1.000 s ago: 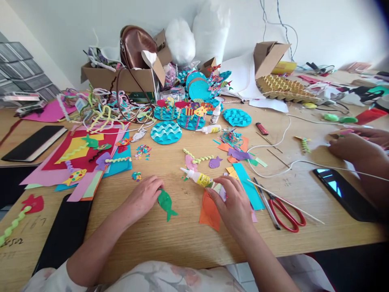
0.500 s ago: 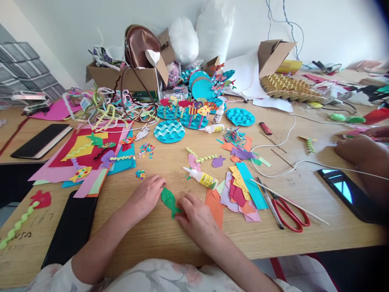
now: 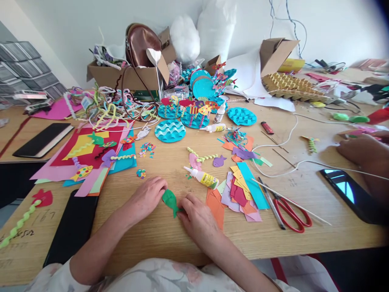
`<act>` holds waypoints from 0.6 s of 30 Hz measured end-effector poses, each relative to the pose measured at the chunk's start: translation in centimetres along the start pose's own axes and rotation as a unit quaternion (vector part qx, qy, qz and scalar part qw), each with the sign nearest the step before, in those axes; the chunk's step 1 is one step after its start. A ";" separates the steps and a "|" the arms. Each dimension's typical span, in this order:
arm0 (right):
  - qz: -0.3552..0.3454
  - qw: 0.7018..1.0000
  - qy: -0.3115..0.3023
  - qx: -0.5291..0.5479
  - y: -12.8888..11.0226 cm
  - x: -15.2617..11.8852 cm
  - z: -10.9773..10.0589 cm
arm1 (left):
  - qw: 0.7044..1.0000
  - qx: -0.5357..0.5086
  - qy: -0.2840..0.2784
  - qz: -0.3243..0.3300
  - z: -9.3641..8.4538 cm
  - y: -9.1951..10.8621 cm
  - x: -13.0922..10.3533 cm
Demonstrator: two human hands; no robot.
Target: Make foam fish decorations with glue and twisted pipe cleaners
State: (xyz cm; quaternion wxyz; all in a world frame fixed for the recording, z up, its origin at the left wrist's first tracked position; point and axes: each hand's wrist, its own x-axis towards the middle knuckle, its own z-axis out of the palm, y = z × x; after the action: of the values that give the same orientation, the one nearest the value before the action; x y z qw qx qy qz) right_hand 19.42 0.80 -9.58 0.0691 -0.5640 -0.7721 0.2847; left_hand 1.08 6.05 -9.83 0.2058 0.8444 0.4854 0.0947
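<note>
A green paper fish is held between my two hands, low over the wooden table. My left hand pinches its upper left end, fingers closed. At its tail, my right hand has its fingers closed on the lower right end. Just beyond my right hand lies a glue bottle on its side. A small heap of paper dots sits past my left hand. A purple paper fish lies beyond the glue.
Paper scraps, red-handled scissors, a pen and a thin stick lie to the right. Another person's hand is at the far right, near a phone. Coloured sheets lie left.
</note>
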 end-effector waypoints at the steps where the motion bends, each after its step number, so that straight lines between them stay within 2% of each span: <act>1: 0.004 1.000 0.002 -0.001 0.1 0.0 0.0 | 1.000 -0.003 0.005 0.000 0.1 -0.1 0.0; 13: 0.033 0.999 -0.003 -0.043 -0.3 0.0 -0.2 | 0.999 0.010 -0.034 -0.020 -0.7 0.9 0.3; 18: 0.027 0.999 0.013 -0.015 -0.2 0.0 -0.3 | 0.999 -0.017 -0.032 -0.014 -0.7 0.4 -0.2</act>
State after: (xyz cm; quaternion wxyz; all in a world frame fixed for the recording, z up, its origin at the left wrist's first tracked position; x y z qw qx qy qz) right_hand 19.35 0.84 -9.25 0.0625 -0.5890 -0.7601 0.2673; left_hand 1.02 5.87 -9.01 0.2369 0.8367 0.4884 0.0726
